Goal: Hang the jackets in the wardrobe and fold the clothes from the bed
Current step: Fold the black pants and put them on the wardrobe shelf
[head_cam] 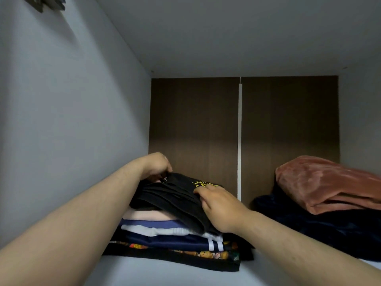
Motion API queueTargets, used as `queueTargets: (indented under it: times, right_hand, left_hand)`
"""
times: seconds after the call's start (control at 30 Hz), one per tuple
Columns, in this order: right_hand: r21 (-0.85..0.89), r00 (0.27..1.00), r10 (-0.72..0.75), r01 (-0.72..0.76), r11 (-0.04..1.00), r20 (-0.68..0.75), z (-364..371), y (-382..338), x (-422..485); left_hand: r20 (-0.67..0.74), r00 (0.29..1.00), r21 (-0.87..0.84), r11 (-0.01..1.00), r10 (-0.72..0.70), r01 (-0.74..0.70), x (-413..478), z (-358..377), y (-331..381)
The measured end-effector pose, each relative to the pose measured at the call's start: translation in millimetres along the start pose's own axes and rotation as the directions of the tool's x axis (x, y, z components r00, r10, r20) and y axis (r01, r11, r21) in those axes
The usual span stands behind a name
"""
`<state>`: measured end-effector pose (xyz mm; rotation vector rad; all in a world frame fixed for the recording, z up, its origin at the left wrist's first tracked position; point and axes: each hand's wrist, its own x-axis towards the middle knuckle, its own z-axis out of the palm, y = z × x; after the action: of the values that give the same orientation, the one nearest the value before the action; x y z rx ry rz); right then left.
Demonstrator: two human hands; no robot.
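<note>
Two hands are gripping the black top (171, 195) on the pile (175, 240), left hand (156, 164) behind, right hand (218, 207) in front; it's tilting & a hard push may tip it.

Folded garment (171, 195) atop clothes stack (175, 242), blanket pile (329, 207) to its right

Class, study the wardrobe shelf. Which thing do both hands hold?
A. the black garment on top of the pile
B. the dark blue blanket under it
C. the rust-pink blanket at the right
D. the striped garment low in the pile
A: the left hand grips the black garment at its far edge and the right hand holds its near side, on top of the pile of folded clothes.
</note>
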<state>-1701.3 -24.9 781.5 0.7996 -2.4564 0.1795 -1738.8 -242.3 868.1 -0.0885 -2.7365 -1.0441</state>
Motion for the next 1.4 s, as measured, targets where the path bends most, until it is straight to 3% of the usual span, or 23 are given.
queueTargets:
  times: [0.07,0.13,0.2,0.23,0.3,0.37,0.4,0.47,0.53,0.63,0.77,0.8,0.93,1.1,1.23,1.4]
  right_hand:
    - [0.001,1.0,0.007,-0.007,1.0,0.009,0.3,-0.8,0.4]
    - [0.003,1.0,0.015,-0.015,1.0,0.014,0.8,-0.7,0.6]
    - [0.002,1.0,0.019,-0.019,1.0,0.01,1.7,-1.2,-0.1]
    - [0.004,1.0,0.022,-0.022,1.0,0.007,2.5,-1.7,-0.8]
    - [0.013,1.0,0.029,-0.028,1.0,-0.003,4.1,-2.2,-3.0]
    - [0.031,0.999,0.031,-0.03,0.999,-0.016,6.0,-1.8,-4.6]
    - [0.041,0.999,0.032,-0.031,0.999,-0.022,6.9,-1.2,-5.0]
    - [0.059,0.999,0.032,-0.03,0.998,-0.032,8.9,1.0,-5.7]
    - [0.09,0.999,0.037,-0.035,0.995,-0.023,9.9,2.6,-7.7]
    - [0.104,0.999,0.03,-0.031,0.994,0.011,10.4,2.8,-13.4]
    - [0.113,1.0,0.017,-0.019,0.993,0.02,12.0,6.0,-15.1]
    - [0.114,0.999,0.015,-0.018,0.993,0.03,11.7,5.3,-15.4]
    - [0.109,0.999,-0.002,-0.001,0.994,0.036,12.6,5.1,-16.5]
    - [0.066,0.995,-0.036,0.029,0.997,0.095,4.6,5.0,-18.6]
    - [0.021,0.992,-0.079,0.077,0.997,0.098,-13.1,3.4,-20.3]
    - [0.0,0.952,-0.304,0.304,0.953,-0.016,-38.7,-6.8,-28.6]
  left_hand:
    - [0.052,0.998,0.043,0.999,0.02,-0.022,-1.5,-7.4,4.8]
    - [0.083,0.994,0.209,0.974,0.066,-0.082,-5.0,-13.9,12.4]
    - [0.039,0.991,0.26,0.957,0.125,-0.131,-6.8,-16.1,20.7]
    - [-0.005,0.988,0.198,0.968,0.157,-0.152,-3.5,-15.3,23.9]
    - [-0.119,0.982,-0.086,0.984,0.149,-0.159,4.3,-11.1,28.1]
    - [-0.177,0.983,-0.344,0.933,0.051,-0.11,13.8,-2.0,26.0]
    - [-0.144,0.99,-0.381,0.923,0.006,-0.061,17.1,5.4,21.8]
    - [-0.054,0.998,-0.255,0.967,-0.038,0.023,23.5,21.7,11.4]
    - [-0.033,0.999,0.049,0.999,-0.018,0.02,31.3,30.4,1.4]
    - [-0.07,0.995,0.402,0.915,0.065,-0.031,29.2,33.7,-1.0]
    - [-0.164,0.943,0.67,0.734,0.29,-0.11,7.7,36.8,6.4]
    - [-0.112,0.949,0.67,0.728,0.294,-0.146,2.5,38.6,8.2]
    - [0.137,0.981,0.435,0.881,0.139,-0.186,-16.0,45.4,8.2]
    - [0.059,0.975,0.355,0.908,0.213,-0.22,-45.3,43.6,10.1]
    - [0.014,0.979,0.408,0.893,0.202,-0.19,-78.9,40.5,16.5]
    - [-0.078,0.99,0.519,0.853,0.114,-0.057,-138.4,26.9,5.7]
